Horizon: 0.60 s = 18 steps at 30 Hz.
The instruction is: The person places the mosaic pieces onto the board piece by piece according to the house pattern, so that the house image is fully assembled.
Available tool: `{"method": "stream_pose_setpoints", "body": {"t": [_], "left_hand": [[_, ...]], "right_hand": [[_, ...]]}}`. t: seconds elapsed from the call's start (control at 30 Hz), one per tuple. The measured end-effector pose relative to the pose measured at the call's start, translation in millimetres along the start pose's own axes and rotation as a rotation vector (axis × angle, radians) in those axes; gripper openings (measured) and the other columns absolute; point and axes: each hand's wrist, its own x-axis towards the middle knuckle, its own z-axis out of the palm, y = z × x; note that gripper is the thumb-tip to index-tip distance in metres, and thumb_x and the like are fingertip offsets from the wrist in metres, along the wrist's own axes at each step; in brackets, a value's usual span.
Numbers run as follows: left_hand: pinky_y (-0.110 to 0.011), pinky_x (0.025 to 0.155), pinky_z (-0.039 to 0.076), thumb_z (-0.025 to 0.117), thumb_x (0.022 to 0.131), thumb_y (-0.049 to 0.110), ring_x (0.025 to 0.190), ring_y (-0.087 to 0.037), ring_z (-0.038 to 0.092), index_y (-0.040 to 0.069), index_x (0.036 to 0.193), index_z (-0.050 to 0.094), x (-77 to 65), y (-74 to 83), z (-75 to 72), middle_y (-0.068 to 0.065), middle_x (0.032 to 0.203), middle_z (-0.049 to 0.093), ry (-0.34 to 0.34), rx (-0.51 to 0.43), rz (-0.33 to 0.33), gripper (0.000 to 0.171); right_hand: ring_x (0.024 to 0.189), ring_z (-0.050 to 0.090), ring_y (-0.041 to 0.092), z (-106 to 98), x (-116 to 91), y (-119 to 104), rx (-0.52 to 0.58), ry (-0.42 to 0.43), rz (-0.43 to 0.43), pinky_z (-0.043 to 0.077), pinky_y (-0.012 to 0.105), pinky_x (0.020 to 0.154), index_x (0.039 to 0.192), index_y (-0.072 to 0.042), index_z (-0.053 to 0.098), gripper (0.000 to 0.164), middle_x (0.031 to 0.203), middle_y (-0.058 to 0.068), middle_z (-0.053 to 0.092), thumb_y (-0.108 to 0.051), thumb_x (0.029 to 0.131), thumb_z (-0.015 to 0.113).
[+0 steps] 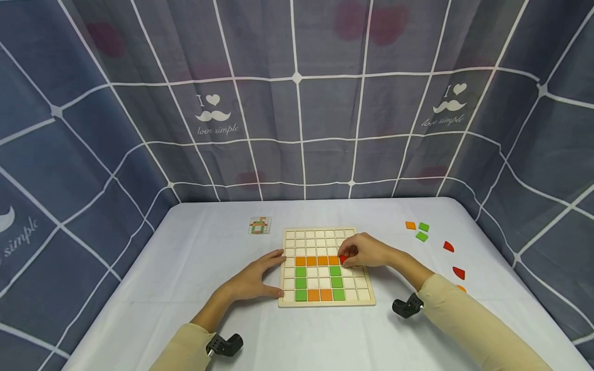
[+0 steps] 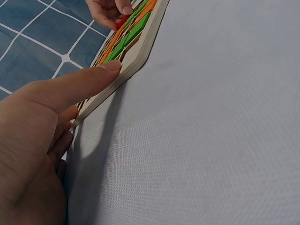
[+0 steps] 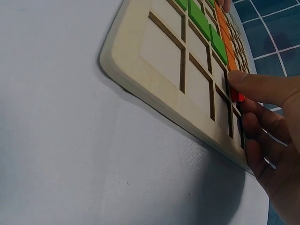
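Observation:
A wooden grid board (image 1: 327,304) lies flat on the white table. A row of orange tiles (image 1: 317,260) crosses its middle. Below, green tiles (image 1: 301,283) form two columns, with a pair of orange tiles (image 1: 320,294) between them at the bottom. My right hand (image 1: 368,251) pinches a red piece (image 3: 236,95) between thumb and finger, at the right end of the orange row. Its fingers partly cover the piece's shape. Against the board's left edge rests my left hand (image 1: 250,280), fingers extended and thumb (image 2: 110,66) touching the rim near the front corner.
A small pattern card (image 1: 259,225) lies behind the board, to the left. Off to the right are an orange tile (image 1: 410,225), two green tiles (image 1: 422,236) and two red rounded pieces (image 1: 459,273). The right sleeve (image 1: 464,319) partly hides another orange piece (image 1: 461,288).

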Motion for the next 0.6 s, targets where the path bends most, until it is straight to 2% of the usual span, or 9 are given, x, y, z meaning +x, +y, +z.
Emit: {"method": "stream_pose_setpoints", "body": {"t": [0.6], "left_hand": [[-0.056,0.121,0.023,0.089,0.080,0.043,0.154,-0.030,0.022,0.014,0.157,0.046,-0.1,0.5,-0.6,0.001,0.168,0.027,-0.005,-0.010,-0.011,0.093]], "right_hand": [[0.076,0.059,0.010,1.1,1.0,-1.2,0.005,0.012,-0.006,0.053,0.026,0.070,0.103,-0.010,0.076,0.018,0.082,-0.010,0.065,-0.007,0.087,0.084]]}}
